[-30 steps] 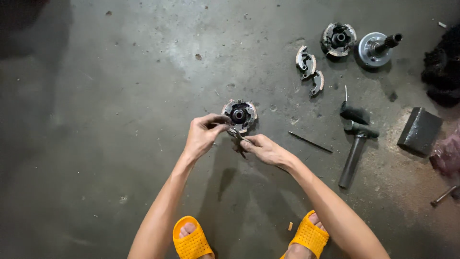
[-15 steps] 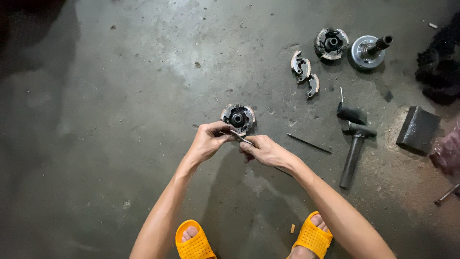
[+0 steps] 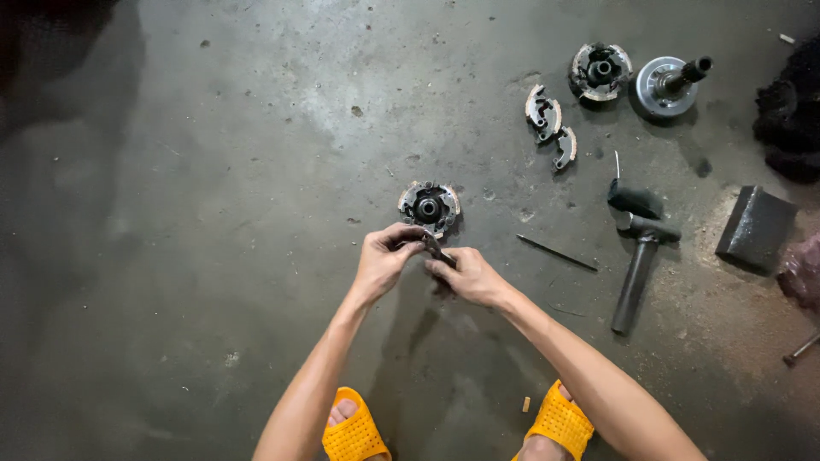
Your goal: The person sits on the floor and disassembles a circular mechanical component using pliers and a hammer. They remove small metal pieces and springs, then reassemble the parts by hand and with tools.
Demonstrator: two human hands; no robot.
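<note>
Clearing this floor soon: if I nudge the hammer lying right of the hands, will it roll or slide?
The hammer probably won't roll: its crosswise head should stop the round handle. It likely feels head-heavy, so a push at the handle end may just pivot it.

No packages, labels, signs or screens show anywhere in the view.
</note>
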